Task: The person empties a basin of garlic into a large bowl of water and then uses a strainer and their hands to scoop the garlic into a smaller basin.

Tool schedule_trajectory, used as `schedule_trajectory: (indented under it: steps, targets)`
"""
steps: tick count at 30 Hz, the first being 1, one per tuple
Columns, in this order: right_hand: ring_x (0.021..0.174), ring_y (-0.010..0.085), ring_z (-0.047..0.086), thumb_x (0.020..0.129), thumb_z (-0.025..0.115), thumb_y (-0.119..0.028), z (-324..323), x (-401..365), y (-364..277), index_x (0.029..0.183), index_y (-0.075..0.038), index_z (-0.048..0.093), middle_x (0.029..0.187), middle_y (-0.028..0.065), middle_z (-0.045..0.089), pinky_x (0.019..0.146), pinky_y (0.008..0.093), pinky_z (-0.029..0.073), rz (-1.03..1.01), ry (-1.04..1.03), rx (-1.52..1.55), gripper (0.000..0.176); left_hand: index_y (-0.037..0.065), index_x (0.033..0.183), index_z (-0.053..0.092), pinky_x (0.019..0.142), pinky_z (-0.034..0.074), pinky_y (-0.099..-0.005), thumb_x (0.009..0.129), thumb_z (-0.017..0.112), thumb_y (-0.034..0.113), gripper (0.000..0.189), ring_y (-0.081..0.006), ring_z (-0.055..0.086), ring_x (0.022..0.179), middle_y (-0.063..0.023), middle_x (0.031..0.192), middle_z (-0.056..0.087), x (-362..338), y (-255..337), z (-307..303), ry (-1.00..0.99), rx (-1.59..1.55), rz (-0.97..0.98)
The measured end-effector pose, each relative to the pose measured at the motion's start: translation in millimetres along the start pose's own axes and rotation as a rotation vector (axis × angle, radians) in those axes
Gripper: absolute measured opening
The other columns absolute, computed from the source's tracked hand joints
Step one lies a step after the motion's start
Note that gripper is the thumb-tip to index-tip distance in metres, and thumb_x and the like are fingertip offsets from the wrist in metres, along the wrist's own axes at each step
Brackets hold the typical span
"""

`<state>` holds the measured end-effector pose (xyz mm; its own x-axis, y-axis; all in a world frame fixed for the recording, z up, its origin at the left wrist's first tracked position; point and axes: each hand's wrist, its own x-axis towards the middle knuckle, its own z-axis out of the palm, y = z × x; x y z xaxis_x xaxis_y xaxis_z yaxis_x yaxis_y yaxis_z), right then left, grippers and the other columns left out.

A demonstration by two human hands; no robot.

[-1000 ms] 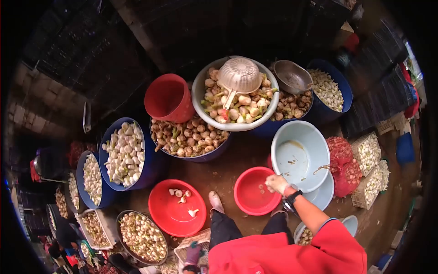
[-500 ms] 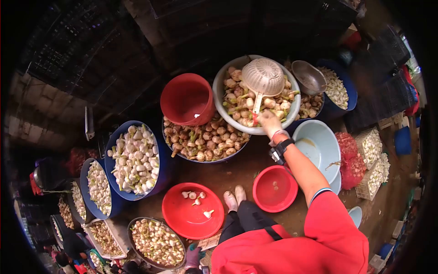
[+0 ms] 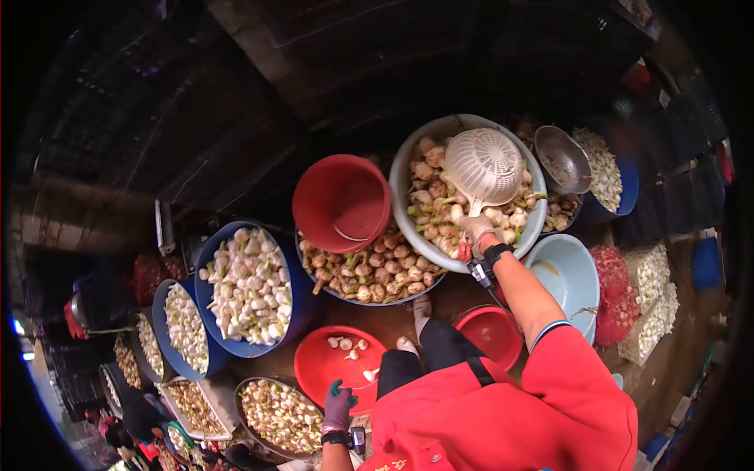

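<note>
My right hand (image 3: 479, 229) is closed round the handle of a white plastic strainer (image 3: 484, 166), which lies bowl-side up on garlic bulbs in a large pale basin (image 3: 402, 200). My left hand (image 3: 338, 404), in a purple and green glove, is over the right rim of a metal bowl of garlic and beside a red basin (image 3: 322, 365); its fingers are partly spread and nothing shows in them. A few white bulbs (image 3: 350, 345) lie in that red basin.
A red bucket (image 3: 314, 204) stands on a tub of brown bulbs (image 3: 377, 271). Blue tubs of white garlic (image 3: 250, 286) are at the left. A second red basin (image 3: 503, 330), a light blue basin (image 3: 589, 271) and red net bags (image 3: 614, 302) are at the right.
My right hand has shifted along the strainer's handle, closer to its bowl. My left hand has come up further into view. One foot has moved forward, and the whole view has shifted.
</note>
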<state>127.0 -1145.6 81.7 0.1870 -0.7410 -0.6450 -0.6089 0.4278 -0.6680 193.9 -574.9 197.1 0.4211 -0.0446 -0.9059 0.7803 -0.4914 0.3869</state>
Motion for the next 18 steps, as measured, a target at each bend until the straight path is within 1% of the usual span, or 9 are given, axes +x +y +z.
schedule_trajectory:
  steps: [1,2,4,5,8,10,14,16,18]
  targets:
    - [0.046,0.0191,0.052,0.082,0.061,-0.020,-9.9,-46.8,-40.2,0.090,-0.002,0.060,0.066,0.0117,0.059,0.040,0.0334,0.038,0.142,-0.058,0.239,0.020,0.004,0.130,0.040,0.056,0.054,-0.0314,0.083,0.054,0.004,0.049,-0.0218,0.063,0.065,-0.0122,0.092,0.060,-1.0,20.8,15.2,-0.021,-0.020,0.039]
    - [0.042,0.0171,0.049,0.081,0.057,-0.011,-15.9,-38.1,-32.5,0.086,-0.004,0.057,0.060,0.0069,0.055,0.036,0.0322,0.036,0.144,-0.122,0.277,0.008,0.004,0.130,0.039,0.058,0.054,-0.0313,0.083,0.053,0.003,0.049,-0.0220,0.063,0.067,-0.0123,0.094,0.060,-0.5,37.8,27.9,-0.038,-0.041,0.079]
    - [0.039,0.0136,0.040,0.080,0.053,-0.005,-31.8,-65.7,-52.1,0.073,-0.004,0.052,0.054,0.0025,0.047,0.033,0.0296,0.030,0.158,-0.031,0.406,0.007,0.004,0.130,0.040,0.060,0.054,-0.0310,0.084,0.052,0.003,0.048,-0.0216,0.063,0.069,-0.0122,0.097,0.059,7.2,56.1,41.0,-0.082,-0.041,0.056]
    - [0.039,0.0110,0.037,0.079,0.050,-0.004,-43.4,-80.0,-59.8,0.070,-0.006,0.051,0.053,0.0006,0.045,0.033,0.0272,0.027,0.047,-0.011,0.318,0.009,0.004,0.131,0.040,0.060,0.054,-0.0307,0.084,0.052,0.003,0.048,-0.0211,0.063,0.068,-0.0120,0.097,0.059,12.0,64.7,47.7,-0.114,0.011,0.056]
    - [0.040,0.0072,0.037,0.077,0.055,-0.004,-78.8,-104.3,-62.3,0.082,-0.008,0.051,0.057,-0.0032,0.044,0.033,0.0241,0.027,-0.020,0.031,0.328,0.007,0.004,0.130,0.041,0.060,0.054,-0.0302,0.084,0.053,0.003,0.048,-0.0197,0.063,0.068,-0.0111,0.095,0.059,26.2,90.7,66.8,-0.188,0.158,0.053]
    - [0.040,0.0065,0.039,0.077,0.058,-0.005,-108.8,-123.7,-56.5,0.091,-0.006,0.051,0.059,-0.0031,0.047,0.034,0.0237,0.031,-0.028,0.035,0.493,0.015,0.003,0.130,0.042,0.060,0.054,-0.0300,0.084,0.053,0.002,0.047,-0.0187,0.063,0.068,-0.0104,0.094,0.059,35.9,106.7,78.9,-0.221,0.249,0.052]
    - [0.050,0.0113,0.051,0.076,0.061,-0.007,-153.0,-172.6,-46.9,0.099,-0.001,0.051,0.067,0.0016,0.051,0.043,0.0237,0.041,-0.237,0.306,0.430,0.026,0.003,0.124,0.050,0.054,0.048,-0.0245,0.081,0.056,0.011,0.044,-0.0109,0.057,0.062,-0.0030,0.081,0.058,73.7,156.1,115.6,-0.283,0.505,0.248]
    - [0.048,0.0125,0.051,0.076,0.062,-0.007,-177.3,-174.9,-38.0,0.091,-0.004,0.053,0.065,0.0023,0.053,0.045,0.0258,0.045,-0.239,0.326,0.312,0.018,0.003,0.125,0.050,0.055,0.047,-0.0240,0.081,0.058,0.013,0.045,-0.0087,0.055,0.062,-0.0011,0.078,0.057,82.1,192.4,148.4,-0.385,0.582,0.374]
    - [0.045,0.0127,0.048,0.081,0.060,-0.011,-193.7,-171.0,-30.0,0.089,-0.006,0.053,0.060,0.0000,0.048,0.042,0.0271,0.043,-0.012,0.415,0.310,0.012,0.001,0.125,0.050,0.059,0.045,-0.0233,0.082,0.059,0.013,0.046,-0.0079,0.054,0.066,0.0000,0.080,0.056,73.9,238.8,189.4,-0.417,0.691,0.358]
